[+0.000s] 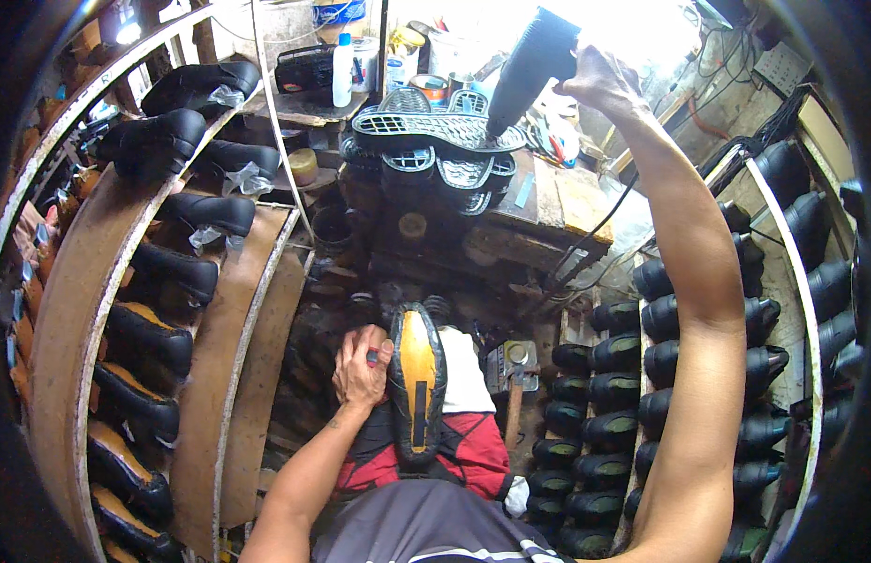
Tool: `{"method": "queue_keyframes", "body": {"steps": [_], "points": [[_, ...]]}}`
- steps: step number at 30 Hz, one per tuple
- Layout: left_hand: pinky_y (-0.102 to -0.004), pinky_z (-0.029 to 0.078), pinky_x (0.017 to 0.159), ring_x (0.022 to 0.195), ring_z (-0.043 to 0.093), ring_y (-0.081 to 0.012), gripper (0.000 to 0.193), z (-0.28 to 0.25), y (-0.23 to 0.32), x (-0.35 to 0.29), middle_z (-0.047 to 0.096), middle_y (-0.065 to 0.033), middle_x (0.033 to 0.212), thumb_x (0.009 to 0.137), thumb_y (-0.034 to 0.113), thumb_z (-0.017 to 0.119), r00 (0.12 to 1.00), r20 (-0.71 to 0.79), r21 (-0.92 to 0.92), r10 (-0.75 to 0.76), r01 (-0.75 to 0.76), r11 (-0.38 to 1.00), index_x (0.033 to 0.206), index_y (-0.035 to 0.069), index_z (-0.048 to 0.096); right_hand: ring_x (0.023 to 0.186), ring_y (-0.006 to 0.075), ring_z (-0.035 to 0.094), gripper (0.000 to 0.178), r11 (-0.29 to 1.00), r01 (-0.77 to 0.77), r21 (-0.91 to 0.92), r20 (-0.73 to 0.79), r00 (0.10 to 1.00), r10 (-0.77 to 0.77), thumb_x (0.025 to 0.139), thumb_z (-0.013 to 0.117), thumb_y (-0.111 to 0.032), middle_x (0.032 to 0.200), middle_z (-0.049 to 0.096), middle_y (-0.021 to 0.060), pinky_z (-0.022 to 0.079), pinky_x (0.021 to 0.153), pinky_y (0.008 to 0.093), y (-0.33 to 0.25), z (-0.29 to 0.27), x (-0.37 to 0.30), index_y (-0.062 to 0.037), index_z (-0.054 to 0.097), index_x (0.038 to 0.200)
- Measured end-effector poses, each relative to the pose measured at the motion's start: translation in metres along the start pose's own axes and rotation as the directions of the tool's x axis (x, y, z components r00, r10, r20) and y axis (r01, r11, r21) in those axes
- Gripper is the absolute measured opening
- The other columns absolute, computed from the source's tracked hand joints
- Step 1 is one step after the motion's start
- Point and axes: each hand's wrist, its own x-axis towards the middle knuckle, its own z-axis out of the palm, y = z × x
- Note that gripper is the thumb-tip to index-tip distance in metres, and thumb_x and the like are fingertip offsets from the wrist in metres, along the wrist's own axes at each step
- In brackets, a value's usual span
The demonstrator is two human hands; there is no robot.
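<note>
Bottom up on my lap lies a black shoe upper on its last. Its underside is yellow-tan with a dark strip along the middle. My left hand is closed beside it, over my left thigh; a small red and dark thing shows between the fingers, too small to name. Raised at the far right, my right hand grips a black tool shaped like a heat gun, its narrow end pointing down. That end is over a grey-black shoe sole, which lies on a pile of similar soles on the bench.
Racks of black shoes stand on the left and right. A white-and-blue bottle and several cans are behind the soles. A hammer stands beside a tin near my right knee. A dark cable hangs from the bench.
</note>
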Motion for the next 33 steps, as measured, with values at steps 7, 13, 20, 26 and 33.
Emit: {"method": "queue_keyframes", "body": {"steps": [7, 13, 20, 26, 33], "points": [[-0.0559, 0.05, 0.108, 0.133, 0.057, -0.0485, 0.081, 0.001, -0.002, -0.001, 0.055, -0.0179, 0.153, 0.101, 0.08, 0.043, 1.0, -0.008, -0.015, 0.0, 0.0, 1.0, 0.148, 0.019, 0.065, 0.12, 0.0343, 0.073, 0.082, 0.998, -0.065, -0.018, 0.038, 0.997, 0.066, 0.073, 0.092, -0.039, 0.131, 0.074, 0.0203, 0.058, 0.102, 0.0459, 0.013, 0.0, -0.006, 0.0014, 0.066, 0.138], [-0.0566, 0.05, 0.107, 0.133, 0.057, -0.0484, 0.08, -0.002, 0.001, -0.001, 0.055, -0.0174, 0.153, 0.101, 0.08, 0.043, 1.0, -0.022, 0.013, 0.0, 0.0, 1.0, 0.147, 0.018, 0.065, 0.124, 0.0334, 0.072, 0.08, 0.995, -0.096, -0.003, 0.019, 0.995, 0.096, 0.075, 0.093, -0.039, 0.133, 0.074, 0.0193, 0.056, 0.105, 0.0451, 0.009, -0.001, -0.012, 0.0006, 0.066, 0.139], [-0.0576, 0.05, 0.108, 0.136, 0.056, -0.0487, 0.083, -0.003, 0.001, -0.001, 0.053, -0.0184, 0.155, 0.1, 0.083, 0.042, 1.0, 0.009, -0.016, -0.016, 0.017, 1.0, 0.149, 0.019, 0.064, 0.123, 0.0343, 0.072, 0.08, 0.997, -0.072, 0.023, -0.009, 0.997, 0.073, 0.075, 0.094, -0.038, 0.136, 0.073, 0.02, 0.056, 0.105, 0.0449, 0.012, 0.001, -0.01, 0.0017, 0.067, 0.139], [-0.0572, 0.05, 0.108, 0.137, 0.055, -0.0484, 0.084, 0.0, -0.003, 0.0, 0.052, -0.019, 0.156, 0.099, 0.083, 0.043, 1.0, 0.007, -0.021, -0.015, 0.015, 1.0, 0.149, 0.019, 0.064, 0.124, 0.0356, 0.072, 0.083, 1.0, -0.018, 0.005, 0.011, 1.0, 0.018, 0.071, 0.095, -0.037, 0.136, 0.073, 0.0217, 0.056, 0.105, 0.0459, 0.007, 0.003, -0.008, 0.0059, 0.067, 0.137], [-0.0567, 0.049, 0.109, 0.136, 0.055, -0.048, 0.081, -0.002, 0.001, -0.001, 0.053, -0.0189, 0.154, 0.1, 0.082, 0.044, 1.0, 0.003, -0.017, -0.028, 0.028, 0.999, 0.148, 0.019, 0.064, 0.125, 0.0347, 0.072, 0.081, 0.995, 0.021, 0.101, 0.005, 1.0, -0.021, 0.071, 0.093, -0.036, 0.139, 0.072, 0.0194, 0.057, 0.105, 0.0473, -0.013, 0.005, 0.002, 0.0063, 0.068, 0.136]]}}
